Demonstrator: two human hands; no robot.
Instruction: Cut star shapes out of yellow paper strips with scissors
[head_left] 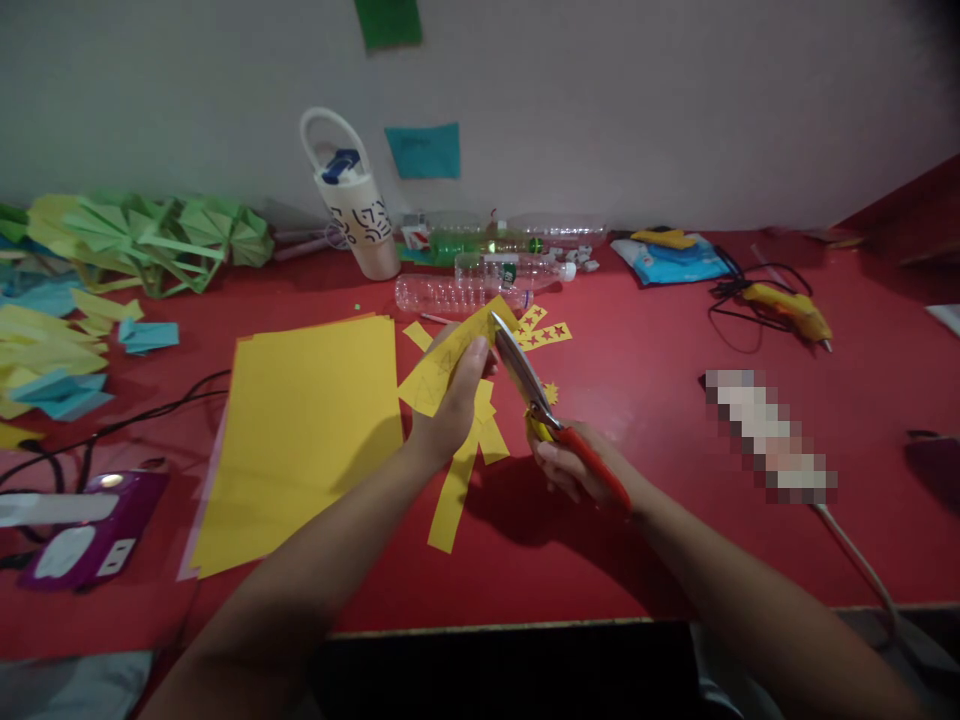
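Observation:
My left hand (454,400) pinches a strip of yellow paper (435,375) with star shapes pencilled on it, held tilted above the table. In my right hand (574,465) is a pair of scissors (596,465) with red and yellow handles. Their blades point up and left, and the tip meets the strip's right end. Whether the blades are parted is hard to make out. Beneath my hands lie loose yellow paper strips (454,500). Strips with red stars showing (544,337) and a small jagged yellow piece (552,393) rest just beyond the scissors.
Left of my hands is a stack of yellow sheets (307,430). Clear plastic bottles (457,293) and a white tumbler (360,220) stand or lie along the wall. Folded paper (172,235) fills the far left. A yellow glue gun (787,310) and a blurred-out object (769,435) are at right.

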